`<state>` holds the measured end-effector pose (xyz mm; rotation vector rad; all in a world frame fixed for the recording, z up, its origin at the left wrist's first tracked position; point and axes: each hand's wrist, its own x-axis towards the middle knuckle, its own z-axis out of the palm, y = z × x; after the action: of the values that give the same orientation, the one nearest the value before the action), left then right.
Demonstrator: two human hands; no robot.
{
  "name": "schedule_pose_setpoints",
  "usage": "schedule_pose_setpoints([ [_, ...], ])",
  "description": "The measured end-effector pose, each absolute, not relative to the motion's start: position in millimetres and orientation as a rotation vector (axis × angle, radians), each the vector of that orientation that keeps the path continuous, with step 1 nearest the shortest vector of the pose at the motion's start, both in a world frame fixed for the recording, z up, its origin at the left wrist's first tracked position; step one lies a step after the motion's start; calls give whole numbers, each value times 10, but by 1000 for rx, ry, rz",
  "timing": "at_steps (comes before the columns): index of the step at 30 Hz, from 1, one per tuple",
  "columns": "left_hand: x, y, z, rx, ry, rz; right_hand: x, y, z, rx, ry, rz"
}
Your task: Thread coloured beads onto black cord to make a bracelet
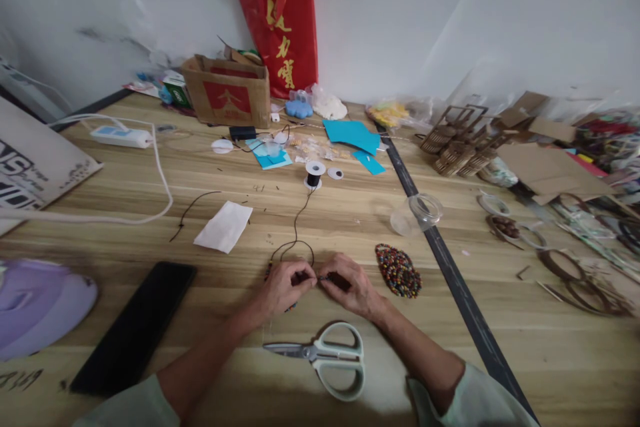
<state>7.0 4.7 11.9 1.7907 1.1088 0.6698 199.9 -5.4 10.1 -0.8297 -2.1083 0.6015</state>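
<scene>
My left hand (pixel 286 285) and my right hand (pixel 351 282) meet above the table, fingertips almost touching. Each is closed in a pinch on a thin black cord (pixel 296 227), which loops beyond the left hand and runs back to a spool (pixel 313 177). Behind and below my left hand, parts of a strand of coloured beads (pixel 291 307) show; the hand hides the rest. A coiled heap of multicoloured beads (pixel 399 271) lies right of my right hand. Scissors with pale green handles (pixel 340 360) rest in front of both hands.
On the left are a black phone (pixel 135 327), a purple object (pixel 47 307), white paper (pixel 224 227) and a power strip (pixel 120 136). Clear round containers (pixel 417 213) stand right of centre. A cardboard box (pixel 225 93) and red bag (pixel 280 27) stand at the back, bamboo pieces (pixel 457 143) at right.
</scene>
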Motion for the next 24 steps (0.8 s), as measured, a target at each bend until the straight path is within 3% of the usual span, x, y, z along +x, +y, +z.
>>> schedule_pose_setpoints([
  [24, 49, 67, -9, 1656, 1019, 733, 2021, -51, 74, -786, -2119, 601],
])
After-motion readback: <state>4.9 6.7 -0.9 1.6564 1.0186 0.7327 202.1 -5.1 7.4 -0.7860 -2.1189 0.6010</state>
